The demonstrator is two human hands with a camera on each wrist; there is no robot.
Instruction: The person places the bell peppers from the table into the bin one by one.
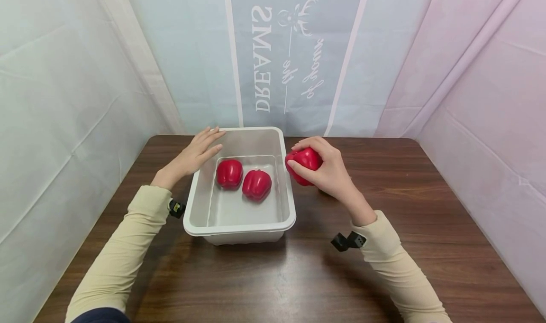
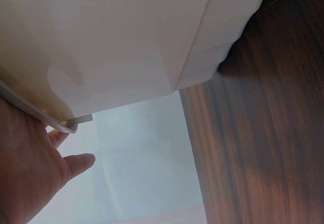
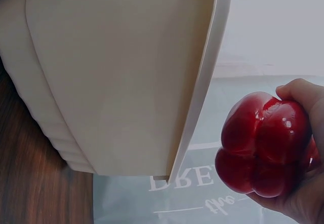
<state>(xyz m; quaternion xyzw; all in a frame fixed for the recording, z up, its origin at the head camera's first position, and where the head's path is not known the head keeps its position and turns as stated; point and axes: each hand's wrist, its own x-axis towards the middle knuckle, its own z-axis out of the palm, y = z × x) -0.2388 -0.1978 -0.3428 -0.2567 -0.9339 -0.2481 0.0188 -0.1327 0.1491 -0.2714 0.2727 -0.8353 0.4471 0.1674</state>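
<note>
My right hand (image 1: 330, 171) grips a red bell pepper (image 1: 304, 165) just outside the right rim of a pale grey plastic tub (image 1: 239, 228). In the right wrist view the lobed end of that pepper (image 3: 266, 143) faces the camera, with fingers and thumb around its far side. Two more red bell peppers lie inside the tub, one pepper (image 1: 229, 174) on the left and another pepper (image 1: 257, 185) nearer its middle. At the tub's back left corner, my left hand (image 1: 198, 152) rests on the rim with its fingers extended; the left wrist view shows the palm (image 2: 25, 158) against the rim.
A dark brown wooden table (image 1: 362, 275) carries the tub. Behind it hangs a light blue cloth (image 1: 196, 52) with mirrored lettering, and pale fabric walls (image 1: 64, 100) rise on both sides. Each wrist wears a small black camera (image 1: 347, 241).
</note>
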